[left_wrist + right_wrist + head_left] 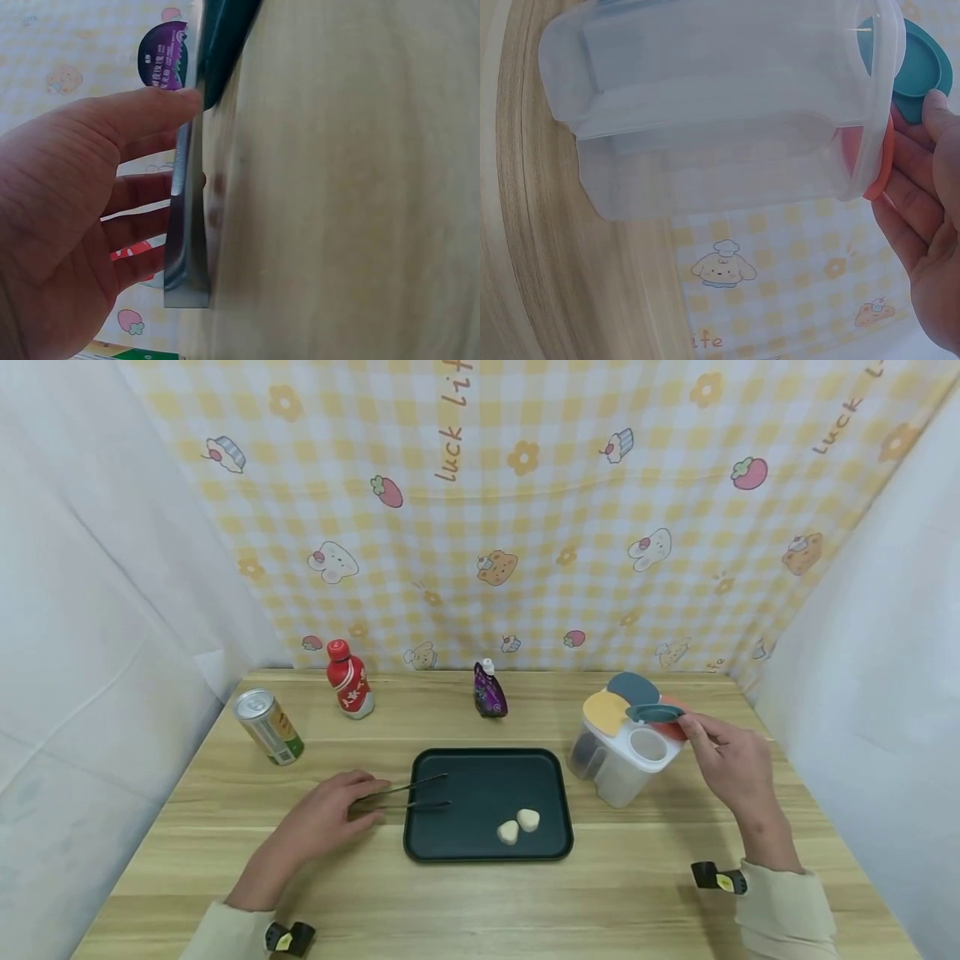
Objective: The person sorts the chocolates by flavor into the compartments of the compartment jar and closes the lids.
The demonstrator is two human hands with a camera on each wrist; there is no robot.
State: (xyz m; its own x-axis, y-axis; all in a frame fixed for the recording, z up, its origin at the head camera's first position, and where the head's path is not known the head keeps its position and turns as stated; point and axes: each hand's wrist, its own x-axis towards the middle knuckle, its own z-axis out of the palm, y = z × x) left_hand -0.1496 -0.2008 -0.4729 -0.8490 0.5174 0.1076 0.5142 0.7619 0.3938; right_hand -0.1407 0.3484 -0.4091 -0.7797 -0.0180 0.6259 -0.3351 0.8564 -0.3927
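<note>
Left hand (330,817) relaxed, fingers on tongs (408,797) beside tray (487,852), right hand (731,764) pinching teal lid (654,713).

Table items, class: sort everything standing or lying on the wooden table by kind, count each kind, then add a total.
Drinks containers: 3 (can, red bottle, purple pouch)
Trays: 1 (dark tray)
Tongs: 1 (tongs)
Pale food pieces: 2 (one, other)
Clear lidded containers: 1 (container)
Total: 8
</note>
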